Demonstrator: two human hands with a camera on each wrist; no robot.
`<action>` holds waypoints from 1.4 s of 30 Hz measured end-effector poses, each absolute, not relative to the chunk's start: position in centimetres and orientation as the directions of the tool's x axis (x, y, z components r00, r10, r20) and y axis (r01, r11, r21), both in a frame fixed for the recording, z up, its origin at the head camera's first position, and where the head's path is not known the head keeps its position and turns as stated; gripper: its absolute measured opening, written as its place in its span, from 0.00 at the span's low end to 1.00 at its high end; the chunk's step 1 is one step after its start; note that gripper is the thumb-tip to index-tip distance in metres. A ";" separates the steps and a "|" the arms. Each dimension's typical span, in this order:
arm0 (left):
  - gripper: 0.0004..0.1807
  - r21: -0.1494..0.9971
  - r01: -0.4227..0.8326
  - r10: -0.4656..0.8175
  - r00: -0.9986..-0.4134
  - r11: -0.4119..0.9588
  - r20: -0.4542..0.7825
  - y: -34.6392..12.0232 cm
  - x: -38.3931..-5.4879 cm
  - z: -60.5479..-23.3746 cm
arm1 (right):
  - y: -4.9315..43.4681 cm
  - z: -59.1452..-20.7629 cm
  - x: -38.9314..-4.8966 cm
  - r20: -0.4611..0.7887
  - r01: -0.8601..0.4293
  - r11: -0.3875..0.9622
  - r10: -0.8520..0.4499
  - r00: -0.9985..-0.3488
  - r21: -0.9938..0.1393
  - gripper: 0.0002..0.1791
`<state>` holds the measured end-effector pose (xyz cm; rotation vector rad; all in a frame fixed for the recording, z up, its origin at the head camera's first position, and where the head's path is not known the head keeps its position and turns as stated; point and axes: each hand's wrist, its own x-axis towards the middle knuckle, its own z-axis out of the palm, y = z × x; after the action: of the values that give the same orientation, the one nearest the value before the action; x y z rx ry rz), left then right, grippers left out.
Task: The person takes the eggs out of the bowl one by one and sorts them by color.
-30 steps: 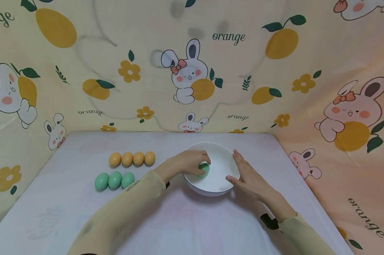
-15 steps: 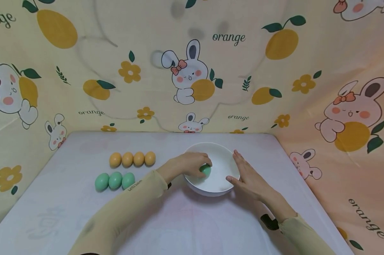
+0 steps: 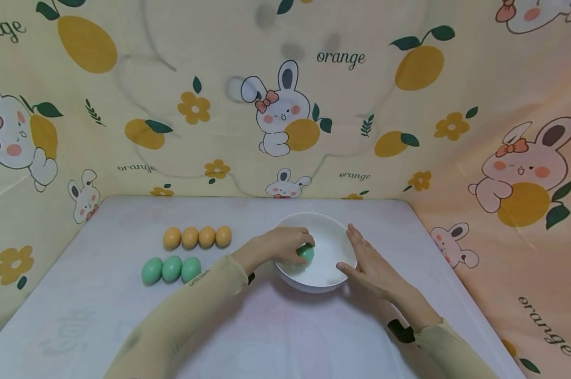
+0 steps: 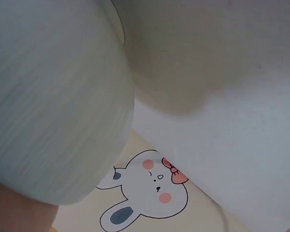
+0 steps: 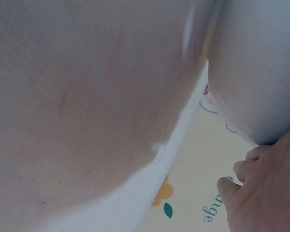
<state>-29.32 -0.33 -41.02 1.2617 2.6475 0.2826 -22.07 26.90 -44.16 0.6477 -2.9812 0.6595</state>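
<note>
A white bowl (image 3: 331, 241) stands right of the table's middle. Reaching over its left side, my left hand (image 3: 282, 245) grips a green egg (image 3: 306, 255) inside the bowl, with the fingers curled over the egg. My right hand (image 3: 370, 268) lies against the bowl's right side, its fingers extended along the rim and its thumb at the near edge. From the left wrist, the bowl's outer wall (image 4: 58, 96) looms large, with a bit of the hand below. In the right wrist view the fingers (image 5: 253, 166) touch the bowl (image 5: 261, 63).
Several orange eggs (image 3: 190, 238) form a row at the back left. In front of them sit three green eggs (image 3: 171, 268), the rightmost partly covered by the left sleeve (image 3: 195, 300). A cloth printed with rabbits and oranges (image 3: 209, 68) hangs behind the white table (image 3: 276, 337).
My left hand and the green egg have shifted slightly to the right within the bowl. The right hand has stayed on the bowl's side.
</note>
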 end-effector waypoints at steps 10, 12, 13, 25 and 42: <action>0.26 0.347 0.742 0.786 -0.618 0.574 0.023 -1.3 -28.8 -40.8 | 26.8 -44.1 -22.1 0.115 -0.407 0.824 -0.395 -0.911 -0.393 0.52; 0.26 0.366 0.740 0.781 -0.622 0.565 0.052 -1.5 -28.7 -40.9 | 26.8 -44.1 -22.1 0.116 -0.409 0.824 -0.397 -0.911 -0.393 0.52; 0.27 0.377 0.738 0.778 -0.624 0.559 0.067 -1.6 -28.7 -41.0 | 26.8 -44.1 -22.1 0.115 -0.410 0.823 -0.398 -0.910 -0.393 0.52; 0.24 0.505 0.737 0.731 -0.628 0.450 0.266 -2.9 -27.3 -40.2 | 26.8 -44.1 -22.1 0.124 -0.419 0.817 -0.404 -0.906 -0.398 0.52; 0.26 0.570 0.737 0.591 -0.656 0.364 0.470 -7.3 -25.8 -40.0 | 26.7 -44.1 -22.1 0.130 -0.422 0.819 -0.405 -0.905 -0.389 0.52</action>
<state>-25.77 -7.29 -40.03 1.3515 2.7425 1.3132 -22.09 26.69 -44.14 0.6724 -2.9568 0.6468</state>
